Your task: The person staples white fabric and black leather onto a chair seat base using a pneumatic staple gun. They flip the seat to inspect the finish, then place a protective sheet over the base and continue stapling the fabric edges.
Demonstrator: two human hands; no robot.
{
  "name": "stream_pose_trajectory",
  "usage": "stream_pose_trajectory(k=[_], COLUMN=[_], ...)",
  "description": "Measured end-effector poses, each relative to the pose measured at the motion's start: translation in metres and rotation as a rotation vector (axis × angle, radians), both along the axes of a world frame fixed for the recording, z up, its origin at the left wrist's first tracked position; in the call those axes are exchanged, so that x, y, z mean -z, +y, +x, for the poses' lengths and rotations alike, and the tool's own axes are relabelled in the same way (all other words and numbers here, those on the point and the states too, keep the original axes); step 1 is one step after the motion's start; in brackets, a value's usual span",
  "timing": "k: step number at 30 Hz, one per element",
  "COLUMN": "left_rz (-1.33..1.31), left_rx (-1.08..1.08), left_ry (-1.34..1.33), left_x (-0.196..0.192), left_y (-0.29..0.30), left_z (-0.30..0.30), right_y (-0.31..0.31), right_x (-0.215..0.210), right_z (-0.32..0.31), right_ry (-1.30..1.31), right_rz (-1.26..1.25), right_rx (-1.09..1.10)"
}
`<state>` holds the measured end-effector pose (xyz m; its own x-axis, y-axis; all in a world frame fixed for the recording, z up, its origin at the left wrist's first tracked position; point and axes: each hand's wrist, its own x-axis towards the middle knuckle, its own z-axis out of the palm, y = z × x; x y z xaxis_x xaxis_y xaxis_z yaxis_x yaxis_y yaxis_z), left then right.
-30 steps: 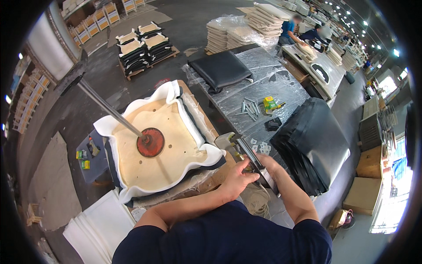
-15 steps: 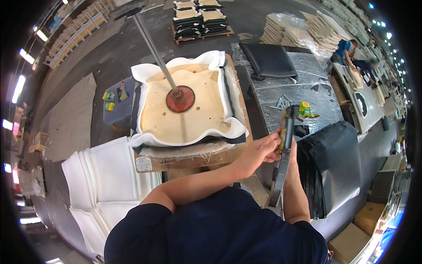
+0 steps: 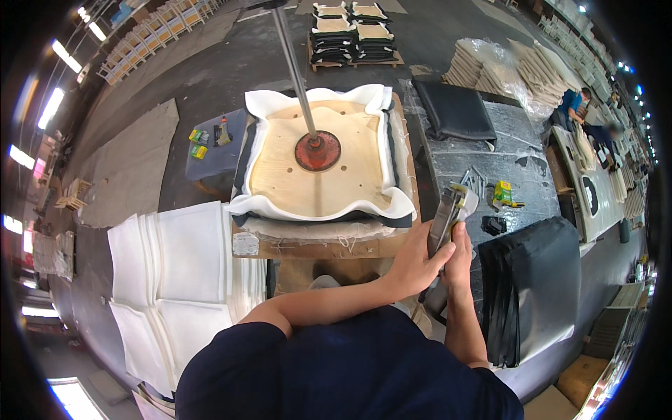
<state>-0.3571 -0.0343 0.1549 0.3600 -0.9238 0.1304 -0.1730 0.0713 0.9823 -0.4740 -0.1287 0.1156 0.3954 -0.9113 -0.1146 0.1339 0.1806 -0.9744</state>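
In front of my body, to the right of the workbench, I hold a grey staple gun tilted upward. My left hand closes on its near side, thumb lying across it. My right hand is wrapped round it from the other side; part of its grip is hidden. To the left, a wooden seat panel lies on white padding with wavy raised edges and dark material beneath. A round red press foot on a metal rod rests on the panel.
Right of the bench, a plastic-covered table bears a black cushion, loose staple strips and a yellow-green box. Black sheets stand nearer me; white pads are stacked at left. People work at far right.
The staple gun has turned in my hands, its top end now leaning right. My left hand has shifted lower along it. The whole view has swung slightly left.
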Motion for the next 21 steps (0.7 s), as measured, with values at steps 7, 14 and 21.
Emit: stream_pose_trajectory(k=[7, 14, 21], left_rz=[0.029, -0.246, 0.042], left_rx=[0.058, 0.426, 0.045], left_ry=[0.123, -0.116, -0.969], left_x=[-0.017, 0.015, 0.127], left_y=[0.018, 0.058, 0.119], left_z=[0.051, 0.151, 0.259], right_y=[0.037, 0.058, 0.075], right_x=[-0.021, -0.068, -0.086], right_z=[0.036, 0.036, -0.016], right_ry=[0.017, -0.096, 0.09], right_rz=[-0.127, -0.218, -0.388], right_rx=[0.005, 0.136, 0.377])
